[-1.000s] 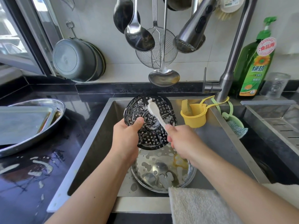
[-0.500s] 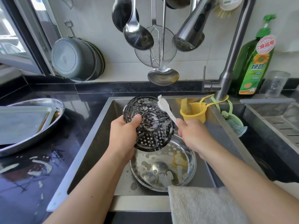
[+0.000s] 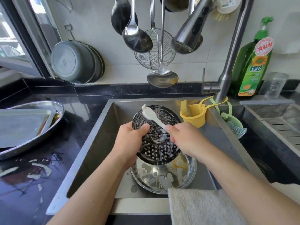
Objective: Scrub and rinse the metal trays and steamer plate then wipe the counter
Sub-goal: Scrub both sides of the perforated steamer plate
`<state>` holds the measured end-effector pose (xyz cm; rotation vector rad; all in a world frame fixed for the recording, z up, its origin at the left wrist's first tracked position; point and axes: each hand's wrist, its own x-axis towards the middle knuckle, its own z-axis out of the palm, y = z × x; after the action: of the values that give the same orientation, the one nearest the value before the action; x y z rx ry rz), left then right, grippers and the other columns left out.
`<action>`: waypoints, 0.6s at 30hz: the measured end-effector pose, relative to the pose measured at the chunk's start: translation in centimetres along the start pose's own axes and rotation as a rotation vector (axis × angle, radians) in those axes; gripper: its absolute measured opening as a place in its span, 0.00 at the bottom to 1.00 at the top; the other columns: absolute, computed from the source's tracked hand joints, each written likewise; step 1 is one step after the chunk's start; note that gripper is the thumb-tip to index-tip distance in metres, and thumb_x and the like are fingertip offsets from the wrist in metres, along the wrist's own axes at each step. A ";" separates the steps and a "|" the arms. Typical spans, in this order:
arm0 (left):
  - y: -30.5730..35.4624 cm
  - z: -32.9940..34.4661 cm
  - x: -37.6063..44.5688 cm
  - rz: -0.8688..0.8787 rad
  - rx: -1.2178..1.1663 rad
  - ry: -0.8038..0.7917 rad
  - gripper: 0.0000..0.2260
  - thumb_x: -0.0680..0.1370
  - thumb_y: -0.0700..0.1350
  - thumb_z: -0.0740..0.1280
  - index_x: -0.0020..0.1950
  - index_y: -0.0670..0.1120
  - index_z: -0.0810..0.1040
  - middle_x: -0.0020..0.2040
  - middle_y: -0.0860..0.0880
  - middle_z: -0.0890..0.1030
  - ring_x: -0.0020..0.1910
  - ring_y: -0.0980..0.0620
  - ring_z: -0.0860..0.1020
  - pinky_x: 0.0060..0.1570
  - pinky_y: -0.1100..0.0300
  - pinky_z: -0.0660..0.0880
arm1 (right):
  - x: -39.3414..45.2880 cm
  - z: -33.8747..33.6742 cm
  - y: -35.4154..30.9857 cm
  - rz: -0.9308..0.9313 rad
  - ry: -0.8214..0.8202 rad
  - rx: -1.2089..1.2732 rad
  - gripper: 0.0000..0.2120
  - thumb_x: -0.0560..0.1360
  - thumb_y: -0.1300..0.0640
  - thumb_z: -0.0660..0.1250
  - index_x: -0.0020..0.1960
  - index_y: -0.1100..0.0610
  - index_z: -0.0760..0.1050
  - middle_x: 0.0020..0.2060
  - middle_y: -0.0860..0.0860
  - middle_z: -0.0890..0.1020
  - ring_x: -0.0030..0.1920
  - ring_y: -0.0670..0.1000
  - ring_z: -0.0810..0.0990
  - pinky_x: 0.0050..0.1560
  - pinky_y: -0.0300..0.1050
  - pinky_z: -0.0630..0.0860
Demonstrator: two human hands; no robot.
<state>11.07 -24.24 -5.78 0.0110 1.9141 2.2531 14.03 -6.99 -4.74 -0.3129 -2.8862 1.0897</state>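
brush head (image 3: pixel 146 111) moved to plate's far-left rim | left hand (image 3: pixel 129 142) grips steamer plate (image 3: pixel 158 143), right hand (image 3: pixel 183 138) clamps handle | scrub perforations evenly, rotate plate

White tiled wall (image 3: pixel 100 26); black counter (image 3: pixel 32 184); daylit window (image 3: pixel 9 38)

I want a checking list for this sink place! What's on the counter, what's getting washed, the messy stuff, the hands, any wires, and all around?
Surface: black counter wet, foam streaks at left.
Job's things: steamer plate soapy, held tilted over round tray in sink; oval tray with flat tray on the counter.
Clutter: towel on the sink's front edge.
Grippers: left hand grips the plate; right hand holds white brush.
Cables: nothing seen.
Surroundings: faucet, soap bottle, hanging ladles.
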 end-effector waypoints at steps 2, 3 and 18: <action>0.0 0.1 0.1 0.000 -0.015 0.014 0.08 0.84 0.35 0.65 0.59 0.37 0.82 0.52 0.39 0.87 0.54 0.39 0.86 0.61 0.39 0.80 | 0.4 -0.2 0.1 0.019 0.017 -0.042 0.26 0.84 0.42 0.54 0.38 0.56 0.77 0.36 0.54 0.81 0.42 0.58 0.79 0.49 0.52 0.76; 0.0 -0.1 0.3 0.007 -0.022 0.034 0.08 0.84 0.35 0.65 0.58 0.37 0.82 0.52 0.39 0.87 0.53 0.39 0.86 0.60 0.40 0.80 | 0.7 -0.7 0.5 0.052 0.042 -0.056 0.26 0.84 0.42 0.54 0.40 0.58 0.78 0.37 0.55 0.81 0.43 0.59 0.79 0.49 0.52 0.76; 0.0 0.2 -0.1 -0.028 -0.001 0.022 0.06 0.83 0.35 0.65 0.56 0.36 0.82 0.49 0.39 0.87 0.51 0.39 0.87 0.53 0.46 0.82 | -0.3 1.2 -0.9 -0.096 0.074 -0.061 0.26 0.84 0.42 0.54 0.40 0.58 0.78 0.36 0.55 0.81 0.38 0.56 0.78 0.42 0.50 0.74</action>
<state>11.18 -24.01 -5.77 -0.0404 1.9120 2.2449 14.07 -8.46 -5.02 -0.2103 -2.8402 0.9567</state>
